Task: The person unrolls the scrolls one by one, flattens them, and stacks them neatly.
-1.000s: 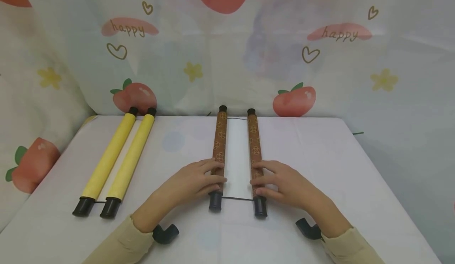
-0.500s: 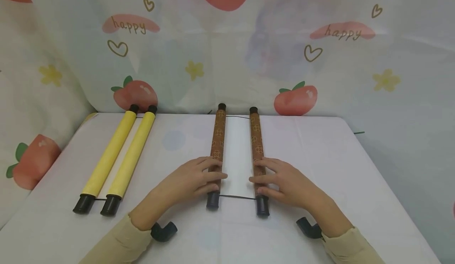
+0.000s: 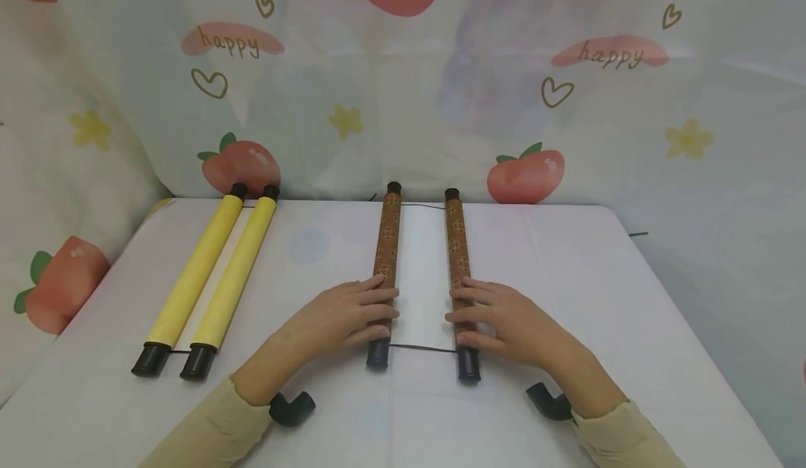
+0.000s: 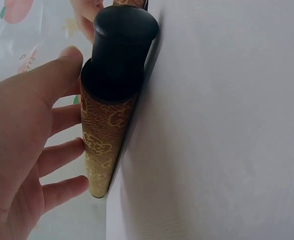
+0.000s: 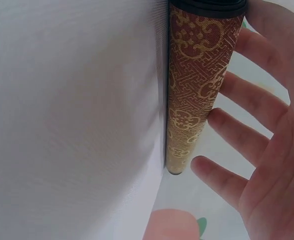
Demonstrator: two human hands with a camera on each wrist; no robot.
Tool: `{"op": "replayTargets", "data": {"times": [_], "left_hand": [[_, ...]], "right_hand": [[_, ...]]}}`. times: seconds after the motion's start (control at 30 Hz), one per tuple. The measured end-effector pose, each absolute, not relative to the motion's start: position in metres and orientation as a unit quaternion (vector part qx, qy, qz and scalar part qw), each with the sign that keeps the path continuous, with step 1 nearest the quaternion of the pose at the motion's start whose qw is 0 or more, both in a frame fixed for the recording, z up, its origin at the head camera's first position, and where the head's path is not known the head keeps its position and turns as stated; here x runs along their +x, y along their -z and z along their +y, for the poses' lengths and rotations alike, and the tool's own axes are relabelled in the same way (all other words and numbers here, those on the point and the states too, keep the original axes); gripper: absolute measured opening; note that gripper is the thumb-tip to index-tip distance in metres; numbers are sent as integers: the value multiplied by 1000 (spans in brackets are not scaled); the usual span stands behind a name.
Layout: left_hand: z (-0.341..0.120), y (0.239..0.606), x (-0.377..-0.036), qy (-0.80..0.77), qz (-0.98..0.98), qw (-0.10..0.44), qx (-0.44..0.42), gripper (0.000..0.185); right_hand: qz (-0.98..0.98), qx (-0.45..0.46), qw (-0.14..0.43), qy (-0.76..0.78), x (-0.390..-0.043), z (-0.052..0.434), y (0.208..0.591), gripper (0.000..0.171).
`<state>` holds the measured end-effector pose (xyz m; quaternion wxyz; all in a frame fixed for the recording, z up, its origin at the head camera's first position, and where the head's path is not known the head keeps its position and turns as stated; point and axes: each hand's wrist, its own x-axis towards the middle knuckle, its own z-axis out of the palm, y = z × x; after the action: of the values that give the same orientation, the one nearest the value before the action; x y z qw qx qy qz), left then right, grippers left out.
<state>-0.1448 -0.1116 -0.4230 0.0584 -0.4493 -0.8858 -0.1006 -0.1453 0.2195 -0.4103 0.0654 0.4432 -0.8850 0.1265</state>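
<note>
A brown, gold-patterned scroll lies partly unrolled on the table, a strip of white paper (image 3: 420, 265) showing between its left roll (image 3: 387, 234) and right roll (image 3: 456, 234). Each roll has black end caps. My left hand (image 3: 336, 317) rests over the near part of the left roll, its fingers spread and extended across it. On the right roll my right hand (image 3: 506, 321) lies the same way, mirrored. In the left wrist view the thumb and fingers (image 4: 62, 155) lie along one side of the roll. The right wrist view shows separated fingers (image 5: 241, 135) along the other roll.
A yellow scroll (image 3: 238, 272) with black end caps lies at the left of the white-covered table (image 3: 630, 314), its two rolls close together. Black curved pieces sit by the left sleeve (image 3: 214, 419) and the right sleeve (image 3: 623, 429). A fruit-printed cloth (image 3: 403, 104) hangs behind.
The two brown rolls have moved slightly apart, mainly the right one rightward, and the white strip between them is a little wider. Both hands stay on the rolls. The view has shifted slightly.
</note>
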Motion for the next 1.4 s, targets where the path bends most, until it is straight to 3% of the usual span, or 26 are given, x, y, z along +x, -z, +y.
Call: {"op": "replayTargets", "data": {"times": [0.37, 1.4], "left_hand": [[-113, 421, -147, 95, -884, 86, -450, 29], [-118, 421, -146, 94, -887, 78, -446, 31]], "right_hand": [[-889, 437, 69, -123, -144, 222, 409, 27], [-901, 413, 63, -114, -141, 225, 409, 26]]}}
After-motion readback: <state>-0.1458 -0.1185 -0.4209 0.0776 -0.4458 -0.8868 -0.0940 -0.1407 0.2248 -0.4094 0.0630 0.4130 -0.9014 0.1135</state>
